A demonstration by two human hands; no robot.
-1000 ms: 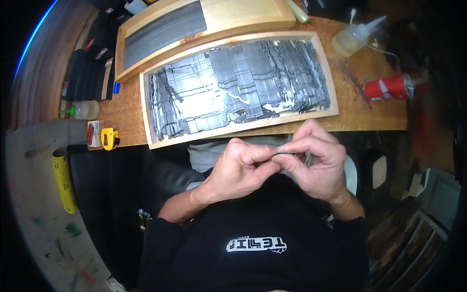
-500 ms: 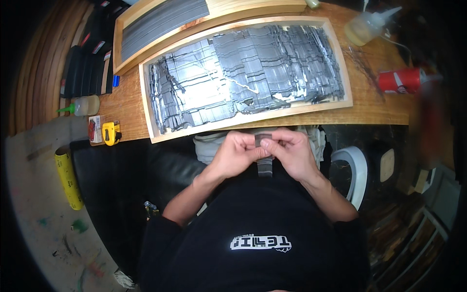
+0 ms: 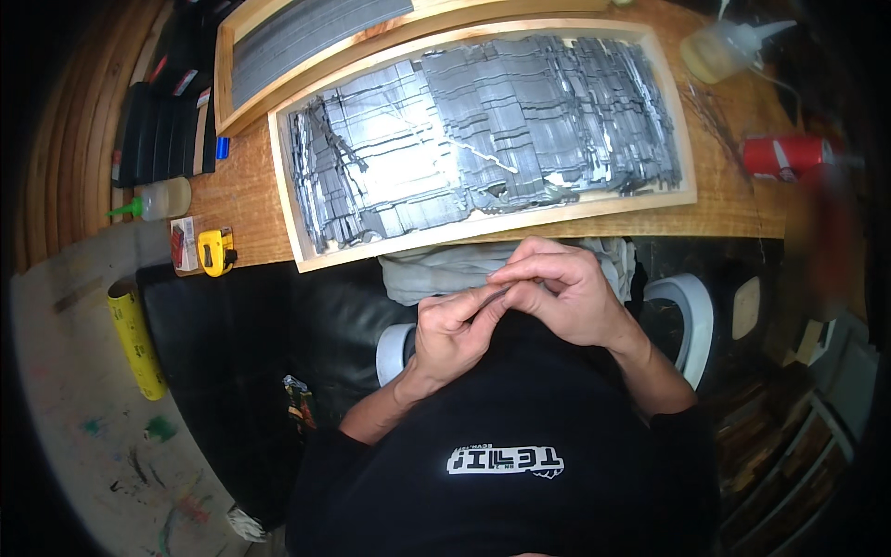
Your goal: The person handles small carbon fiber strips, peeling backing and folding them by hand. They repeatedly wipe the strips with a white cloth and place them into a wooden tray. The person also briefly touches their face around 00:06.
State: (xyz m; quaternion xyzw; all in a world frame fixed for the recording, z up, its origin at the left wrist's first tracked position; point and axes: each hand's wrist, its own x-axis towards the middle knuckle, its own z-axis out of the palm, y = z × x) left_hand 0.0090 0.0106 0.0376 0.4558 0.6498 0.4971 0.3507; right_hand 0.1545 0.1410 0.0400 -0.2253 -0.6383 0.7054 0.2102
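Observation:
A thin dark grey-brown strip [image 3: 497, 298] is pinched between both hands in front of my chest, seen nearly edge-on. My left hand [image 3: 449, 336] has its thumb and fingers pressed on the strip's left end. Closed on its right part is my right hand [image 3: 568, 295], fingers curled over the top and thumb beneath. My fingers cover most of the strip. Just beyond the hands lies a shallow wooden tray [image 3: 492, 226] on the table, filled with overlapping rows of dark grey strips [image 3: 506, 116], some of them shiny.
A second wooden tray [image 3: 278, 113] with grey strips stands behind. On the table [image 3: 251, 218] are a yellow tape measure [image 3: 216, 252], a green-tipped bottle [image 3: 167, 199], a red can [image 3: 784, 158] and a squeeze bottle [image 3: 724, 51]. Pale cloth [image 3: 422, 277] hangs below the edge; a yellow tube [image 3: 136, 343] lies left.
The strip has turned from face-on, with its striped lower end hanging below my hands, to nearly edge-on. My right hand has rotated over it, and my left hand has dropped slightly lower.

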